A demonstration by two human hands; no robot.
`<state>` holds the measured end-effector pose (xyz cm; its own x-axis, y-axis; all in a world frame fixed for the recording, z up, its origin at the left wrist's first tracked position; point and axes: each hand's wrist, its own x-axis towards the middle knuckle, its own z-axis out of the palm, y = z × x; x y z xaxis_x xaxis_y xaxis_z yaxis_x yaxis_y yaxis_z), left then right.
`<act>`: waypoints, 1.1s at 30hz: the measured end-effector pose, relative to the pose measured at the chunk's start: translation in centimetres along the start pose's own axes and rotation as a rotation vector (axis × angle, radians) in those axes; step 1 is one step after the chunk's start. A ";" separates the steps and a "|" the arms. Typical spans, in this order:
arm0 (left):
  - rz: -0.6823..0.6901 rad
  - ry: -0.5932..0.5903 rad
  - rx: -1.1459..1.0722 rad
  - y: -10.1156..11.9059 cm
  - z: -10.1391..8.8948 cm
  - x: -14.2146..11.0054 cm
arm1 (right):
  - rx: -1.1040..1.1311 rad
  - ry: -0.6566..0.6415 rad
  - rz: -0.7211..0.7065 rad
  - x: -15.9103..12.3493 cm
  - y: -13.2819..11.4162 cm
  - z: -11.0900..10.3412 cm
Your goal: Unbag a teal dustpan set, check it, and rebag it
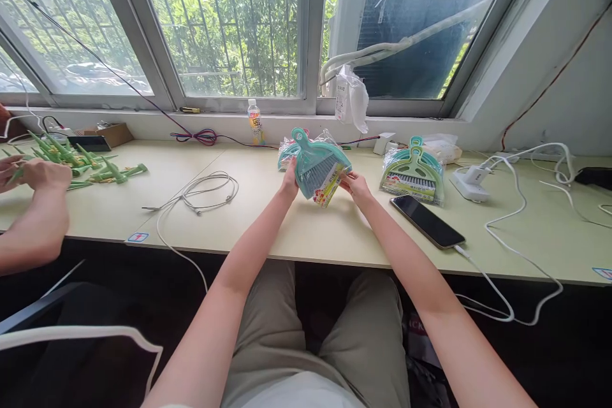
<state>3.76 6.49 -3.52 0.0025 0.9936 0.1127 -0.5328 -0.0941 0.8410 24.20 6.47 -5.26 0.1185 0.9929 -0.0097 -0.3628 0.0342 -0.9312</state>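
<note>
One dustpan set (312, 162), held over the tabletop (258, 223) between front and back edges
The left hand (289, 181) has a closed grip on its left side, the right hand (356, 185) a pinching grip by its card (328, 185); a phone (427, 222) lies near the front edge.

A black phone (427, 222) lies at the right of the surface (109, 207), a bottle (255, 122) stands at its far edge, and green pieces (60, 154) are heaped at the left.
</note>
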 end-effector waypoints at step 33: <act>0.175 0.566 -0.223 5.7 -8.0 0.8 | -0.042 0.050 -0.062 0.3 -0.8 -1.7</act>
<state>-6.08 7.26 -2.85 -0.5163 0.8493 -0.1098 -0.6481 -0.3037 0.6984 26.08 6.57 -5.16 0.1858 0.9821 0.0314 -0.3140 0.0896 -0.9452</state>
